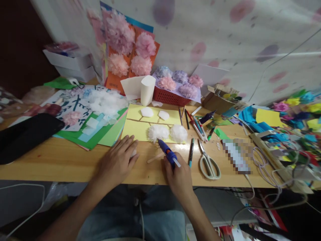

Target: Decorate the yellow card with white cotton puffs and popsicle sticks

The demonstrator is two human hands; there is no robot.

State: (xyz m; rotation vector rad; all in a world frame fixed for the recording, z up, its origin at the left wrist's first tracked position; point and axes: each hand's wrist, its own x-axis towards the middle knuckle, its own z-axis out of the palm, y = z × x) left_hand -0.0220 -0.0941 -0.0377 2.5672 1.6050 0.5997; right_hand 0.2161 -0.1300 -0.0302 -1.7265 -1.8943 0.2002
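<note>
My right hand (179,174) is wrapped round a blue glue gun (168,152), its nozzle pointing up and left. The nozzle tip is near the lower edge of a white tissue pompom (157,133); I cannot tell if they touch. My left hand (120,159) lies on the table with its fingers stretched out, by the lower left corner of a yellow sheet (135,130). Something small and white (133,153) shows between its thumb and forefinger. On the sheet are brown branch lines, a second white pompom (178,133) and two white paper pieces (146,112).
Scissors (209,164), several markers (198,127) and a blurred-out device (235,155) with cables lie to the right. Green sheets (82,137) and white tissue (107,102) lie left. A red basket (170,96) with paper flowers stands behind. The table's front edge (150,182) is close.
</note>
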